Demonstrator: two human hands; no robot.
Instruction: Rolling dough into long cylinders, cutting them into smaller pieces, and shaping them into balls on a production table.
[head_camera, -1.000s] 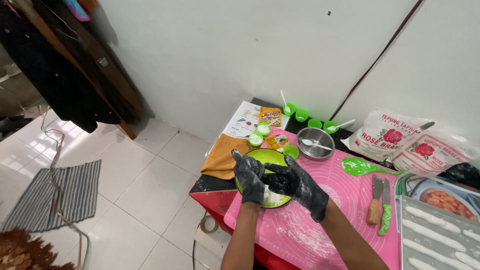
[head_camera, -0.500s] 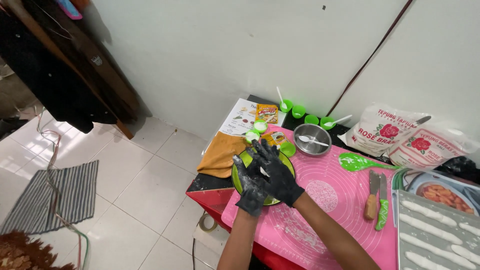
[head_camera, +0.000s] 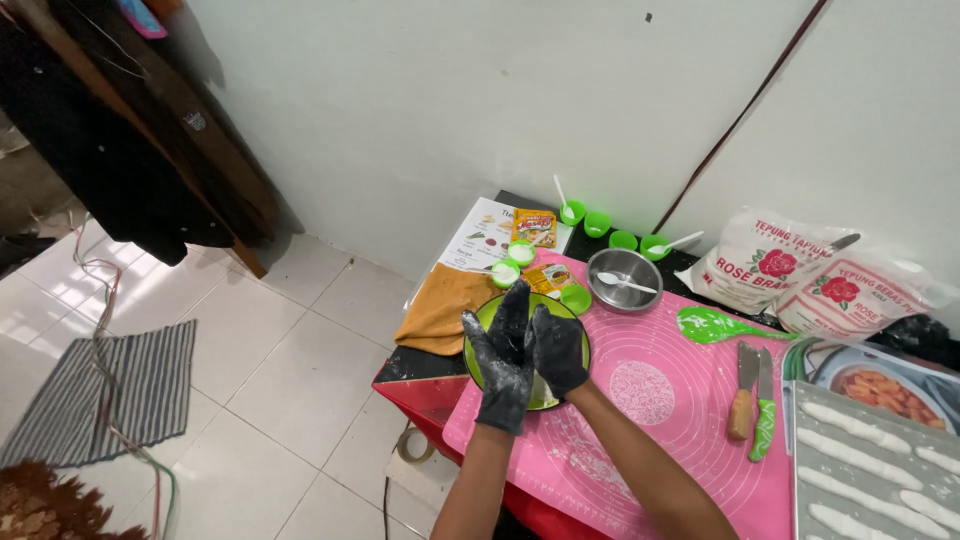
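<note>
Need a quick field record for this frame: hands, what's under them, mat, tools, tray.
left hand: black glove dusted with white flour, palm pressed against the other hand
right hand: black glove, pressed to the left one; whether anything lies between them cannot be told
under hands: round green plate
surface: pink silicone baking mat, floury patch in the middle
behind plate: steel bowl with a white spoon
tools: two knives, wooden and green handles
tray: metal tray with rows of white dough sticks
</note>
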